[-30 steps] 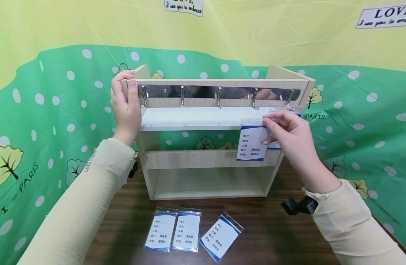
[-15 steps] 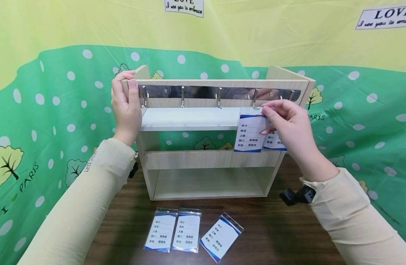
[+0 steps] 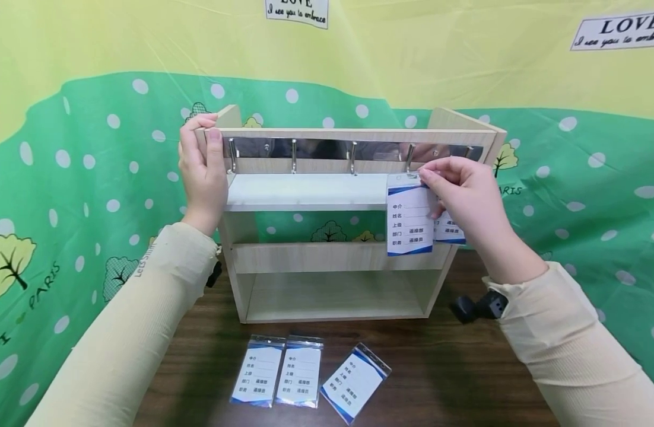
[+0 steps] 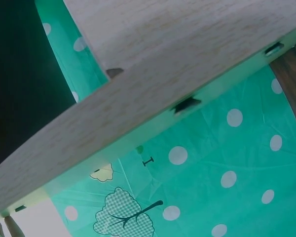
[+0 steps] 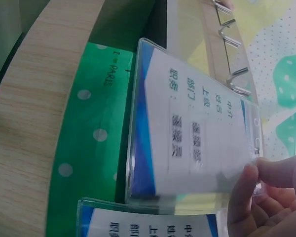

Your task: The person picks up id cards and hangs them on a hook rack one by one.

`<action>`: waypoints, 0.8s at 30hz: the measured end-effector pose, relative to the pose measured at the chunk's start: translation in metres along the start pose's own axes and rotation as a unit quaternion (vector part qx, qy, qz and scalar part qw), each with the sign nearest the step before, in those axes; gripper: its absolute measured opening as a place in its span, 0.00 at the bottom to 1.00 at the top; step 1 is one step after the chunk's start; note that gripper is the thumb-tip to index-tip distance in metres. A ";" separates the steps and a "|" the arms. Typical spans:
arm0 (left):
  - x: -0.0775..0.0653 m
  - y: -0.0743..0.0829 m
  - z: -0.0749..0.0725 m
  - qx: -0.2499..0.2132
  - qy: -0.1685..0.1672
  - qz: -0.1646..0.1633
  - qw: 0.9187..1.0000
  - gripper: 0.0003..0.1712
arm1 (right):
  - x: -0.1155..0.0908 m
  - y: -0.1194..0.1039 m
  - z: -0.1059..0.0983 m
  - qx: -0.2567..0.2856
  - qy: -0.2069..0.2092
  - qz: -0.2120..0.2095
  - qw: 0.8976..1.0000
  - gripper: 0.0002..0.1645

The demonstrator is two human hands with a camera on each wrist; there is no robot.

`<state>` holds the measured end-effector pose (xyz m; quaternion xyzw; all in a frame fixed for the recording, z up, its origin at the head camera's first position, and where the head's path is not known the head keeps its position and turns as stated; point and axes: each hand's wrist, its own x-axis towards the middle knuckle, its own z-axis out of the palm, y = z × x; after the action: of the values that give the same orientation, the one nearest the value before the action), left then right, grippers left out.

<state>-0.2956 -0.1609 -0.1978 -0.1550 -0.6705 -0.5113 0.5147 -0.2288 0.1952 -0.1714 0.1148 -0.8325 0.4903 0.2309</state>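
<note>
My right hand pinches the upper right edge of a blue-and-white badge in a clear sleeve. The badge's top is right at the fourth metal hook of the shelf's hook rail. Its printed face fills the middle of the right wrist view, with thumb and fingertip at its slotted top edge. A second badge hangs at the fifth hook, partly hidden by my right hand. My left hand grips the left end of the small wooden shelf, thumb on the front board, fingers behind.
Three more badges, the left one, the middle one and a tilted one, lie on the dark wooden table before the shelf. A green and yellow patterned cloth stands behind and around.
My right hand has raised the badge to the level of the fourth hook, then shifted it slightly right and tilted its lower edge. The left hand stays on the shelf.
</note>
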 end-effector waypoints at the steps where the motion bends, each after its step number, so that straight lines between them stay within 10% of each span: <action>1: 0.000 0.001 0.000 0.001 -0.001 0.002 1.000 0.18 | 0.000 -0.001 0.000 -0.007 0.001 0.003 1.000 0.17; 24: -0.001 0.001 -0.002 0.005 0.002 0.008 1.000 0.20 | 0.007 0.002 0.014 -0.070 0.008 0.024 0.997 0.21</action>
<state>-0.2935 -0.1618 -0.1982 -0.1567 -0.6708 -0.5040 0.5210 -0.2398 0.1844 -0.1752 0.0745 -0.8652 0.4374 0.2336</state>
